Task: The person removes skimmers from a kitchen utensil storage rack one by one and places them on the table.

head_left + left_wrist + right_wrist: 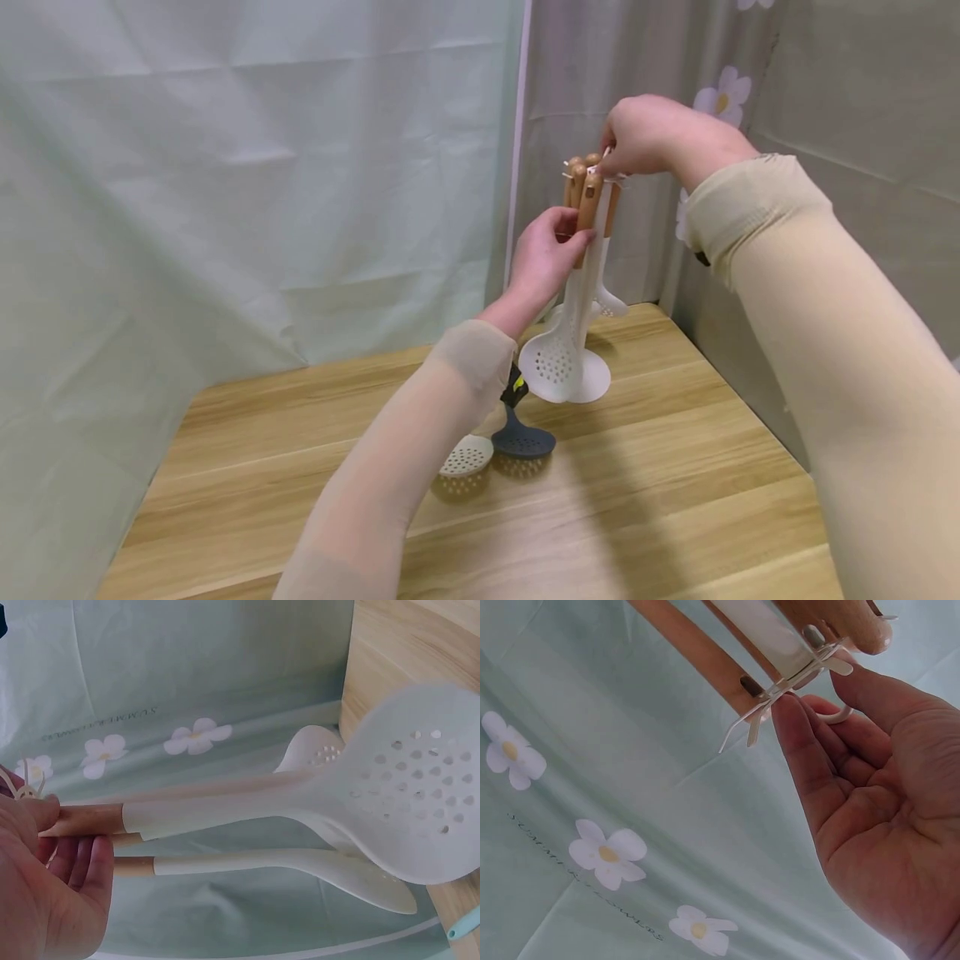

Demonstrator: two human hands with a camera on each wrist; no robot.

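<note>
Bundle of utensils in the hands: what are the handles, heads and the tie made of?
Handles: likely wood, tan with a smooth matte look. Heads: probably silicone or plastic, off-white, matte, slightly translucent, some with punched holes. Tie: looks like thin white plastic, with stiff flat ends through the handle holes.

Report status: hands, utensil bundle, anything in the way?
Left hand grips bundle at wooden handles. Right hand pinches white tie at handle tops. Bundle held upright above table. Two skimmers lie below, apart.
</note>
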